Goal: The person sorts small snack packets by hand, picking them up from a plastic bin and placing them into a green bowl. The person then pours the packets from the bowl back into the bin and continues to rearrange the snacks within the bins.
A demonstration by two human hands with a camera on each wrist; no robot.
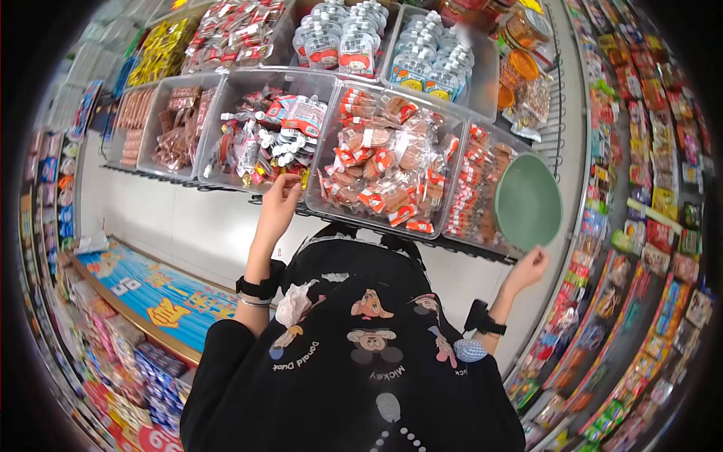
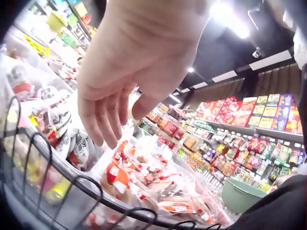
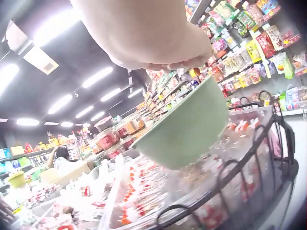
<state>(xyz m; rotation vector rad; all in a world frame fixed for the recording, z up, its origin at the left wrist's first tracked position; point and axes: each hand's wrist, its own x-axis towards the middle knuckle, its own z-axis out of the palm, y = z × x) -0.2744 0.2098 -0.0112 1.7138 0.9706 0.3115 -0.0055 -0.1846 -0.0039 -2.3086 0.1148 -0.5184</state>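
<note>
We list: one left hand [image 1: 280, 202], empty, fingers loosely bent beside a clear bin [image 1: 226, 181]; one right hand [image 1: 529, 270], pinching a green bowl [image 1: 529, 202] at its rim.

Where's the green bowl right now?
In the head view, the green bowl is on the right, over the rightmost bin of wrapped snacks, just beyond the right hand.

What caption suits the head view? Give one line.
Left hand by bins of wrapped snacks, right hand at the rim of a green bowl.
</note>
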